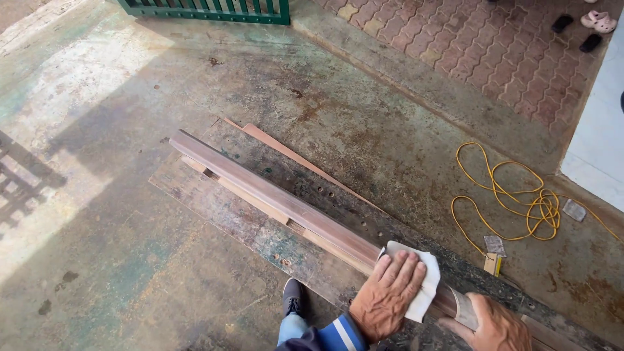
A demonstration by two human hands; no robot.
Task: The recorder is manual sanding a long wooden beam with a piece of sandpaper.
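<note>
A long brown wooden beam [273, 195] lies diagonally on a worn, stained board [214, 208] on the concrete floor. My left hand [388, 296], in a blue striped sleeve, presses flat on a white cloth [426, 279] laid over the beam's near part. My right hand [497, 327] is at the bottom right edge and grips the beam further along. A grey strip [463, 309] wraps over the beam beside its thumb. The beam's near end is out of frame.
A tangled yellow cord [520, 201] lies on the floor to the right, with small grey sheets [495, 245] by it. My dark shoe [294, 298] stands beside the board. A green gate [208, 10], brick paving [487, 45] and sandals [598, 21] lie beyond.
</note>
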